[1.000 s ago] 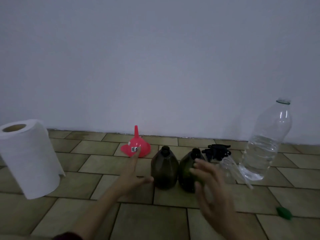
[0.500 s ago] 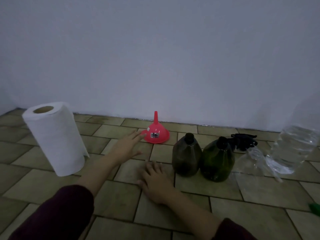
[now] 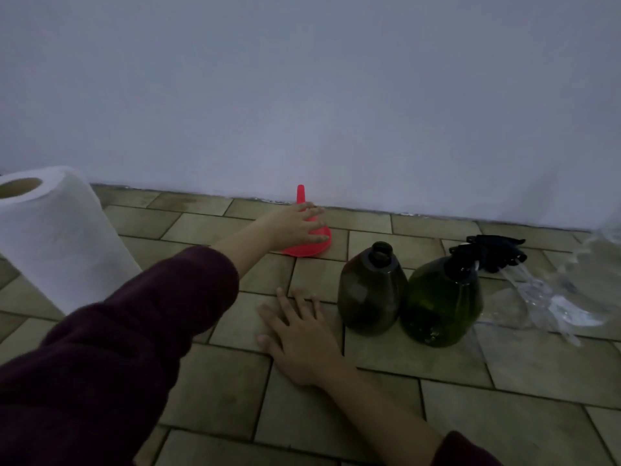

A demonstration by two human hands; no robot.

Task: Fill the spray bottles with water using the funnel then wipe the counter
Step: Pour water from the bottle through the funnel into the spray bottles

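A red funnel (image 3: 311, 245) stands upside down, spout up, on the tiled counter (image 3: 369, 415) near the wall. My left hand (image 3: 295, 225) lies over its cone, fingers curled around it. Two dark green spray bottles stand uncapped side by side: one (image 3: 371, 292) on the left, one (image 3: 442, 302) on the right. My right hand (image 3: 299, 331) rests flat on the tiles just left of them, fingers spread, holding nothing. Black spray heads (image 3: 494, 252) with clear tubes lie behind the bottles. The clear water bottle (image 3: 598, 280) is blurred at the right edge.
A white paper towel roll (image 3: 53, 237) stands upright at the left. A plain pale wall (image 3: 302, 95) closes off the counter right behind the funnel.
My left hand has reached forward from beside the funnel and closed over its cone. My right hand stays flat on the tiles. The view has swung left, so the water bottle slid to the edge.
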